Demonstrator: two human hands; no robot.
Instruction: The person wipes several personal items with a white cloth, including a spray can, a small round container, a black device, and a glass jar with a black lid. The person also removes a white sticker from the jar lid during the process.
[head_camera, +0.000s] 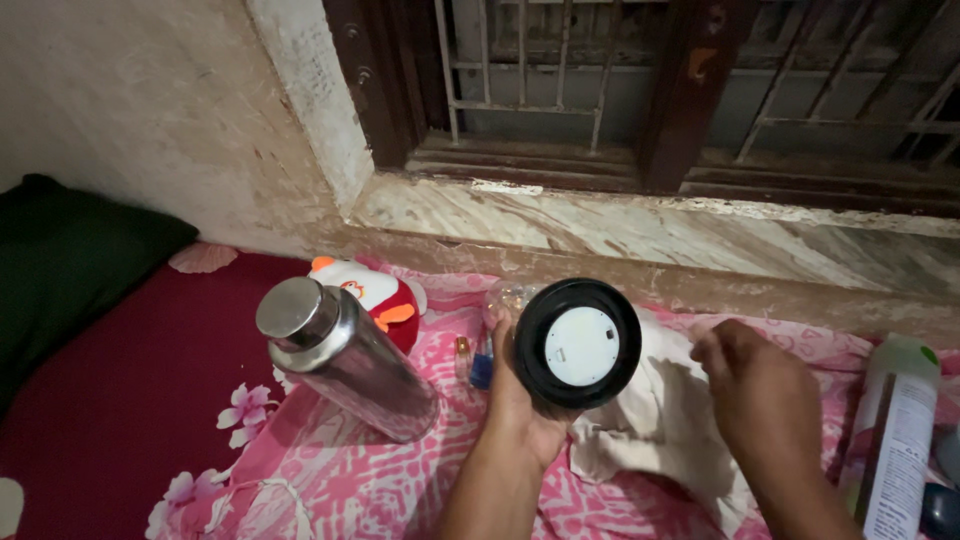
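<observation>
The left hand (520, 400) is grasping a round black jar (578, 343), fingers clenched around it, above the pink bedsheet (380, 480). The right hand (760, 395) is pinching a white cloth (660, 420). A steel bottle (345, 355) is standing nearby.

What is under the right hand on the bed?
The right hand rests on a crumpled white cloth, which lies on the pink patterned sheet. Anything beneath the cloth's folds or under the palm is covered and cannot be seen.

Steel flask (340, 355), plush toy (372, 292), dark pillow (70, 260)
</observation>
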